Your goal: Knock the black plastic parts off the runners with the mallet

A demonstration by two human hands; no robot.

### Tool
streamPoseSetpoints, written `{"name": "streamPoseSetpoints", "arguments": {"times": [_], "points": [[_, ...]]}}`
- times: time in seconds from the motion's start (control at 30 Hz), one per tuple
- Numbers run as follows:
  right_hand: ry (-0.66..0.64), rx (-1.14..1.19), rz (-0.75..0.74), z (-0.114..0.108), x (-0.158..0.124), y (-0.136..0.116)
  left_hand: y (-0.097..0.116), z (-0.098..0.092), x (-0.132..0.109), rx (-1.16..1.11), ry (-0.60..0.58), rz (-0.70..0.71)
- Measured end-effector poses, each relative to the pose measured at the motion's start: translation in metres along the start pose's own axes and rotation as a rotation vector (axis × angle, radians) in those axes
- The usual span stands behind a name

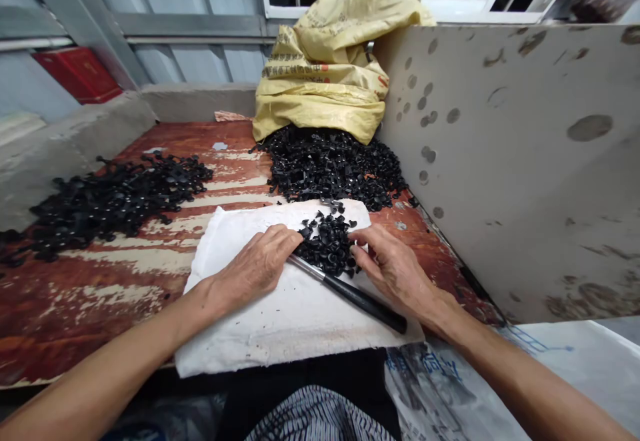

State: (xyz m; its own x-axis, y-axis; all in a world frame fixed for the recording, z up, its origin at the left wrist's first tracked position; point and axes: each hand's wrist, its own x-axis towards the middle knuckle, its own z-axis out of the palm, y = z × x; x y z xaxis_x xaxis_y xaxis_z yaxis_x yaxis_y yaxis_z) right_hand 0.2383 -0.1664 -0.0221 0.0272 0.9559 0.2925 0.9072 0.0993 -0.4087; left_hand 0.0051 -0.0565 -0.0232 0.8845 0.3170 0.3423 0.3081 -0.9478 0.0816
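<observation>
A small heap of black rubber or plastic parts (327, 244) lies on a white cloth (240, 324) in front of me. At the heap's left edge, my left hand (265, 257) is closed, fingers curled together; whatever its fingertips hold is hidden. My right hand (393, 264) is at the right edge, thumb and forefinger apart and touching the outer pieces. A tool with a metal shaft and black handle (365, 302) lies slantwise across the cloth below the heap. Its metal end passes beside my left hand, and I cannot tell if they touch.
Behind the cloth, a larger mound of black parts (335, 167) spills from a yellow woven sack (320, 94). Another black pile (120, 197) spreads on the worn red tabletop (100, 307) at left. A stained pale panel (515, 161) stands along the right side.
</observation>
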Motion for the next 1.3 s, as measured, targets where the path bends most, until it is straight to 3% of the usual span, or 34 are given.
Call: {"name": "streamPoseSetpoints", "arguments": {"times": [0.13,0.4,0.57,0.87,1.17,1.3], "points": [[0.037,-0.023,-0.056,0.011,0.012,-0.004,-0.01,0.002,-0.003,0.042,0.1,0.113],[-0.082,-0.185,-0.118,0.032,0.027,-0.008,-0.013,-0.007,-0.012,0.226,0.315,0.271],[-0.145,-0.27,-0.166,0.038,0.031,-0.019,-0.01,-0.017,-0.036,0.17,0.433,0.176],[-0.213,-0.344,-0.223,0.053,0.047,-0.053,0.004,-0.014,-0.081,-0.009,0.419,0.01],[-0.336,-0.276,-0.359,0.079,0.073,-0.104,0.006,-0.009,-0.086,0.014,0.365,0.067],[-0.341,-0.232,-0.399,0.074,0.085,-0.119,0.005,-0.009,-0.087,0.013,0.368,0.075]]}}
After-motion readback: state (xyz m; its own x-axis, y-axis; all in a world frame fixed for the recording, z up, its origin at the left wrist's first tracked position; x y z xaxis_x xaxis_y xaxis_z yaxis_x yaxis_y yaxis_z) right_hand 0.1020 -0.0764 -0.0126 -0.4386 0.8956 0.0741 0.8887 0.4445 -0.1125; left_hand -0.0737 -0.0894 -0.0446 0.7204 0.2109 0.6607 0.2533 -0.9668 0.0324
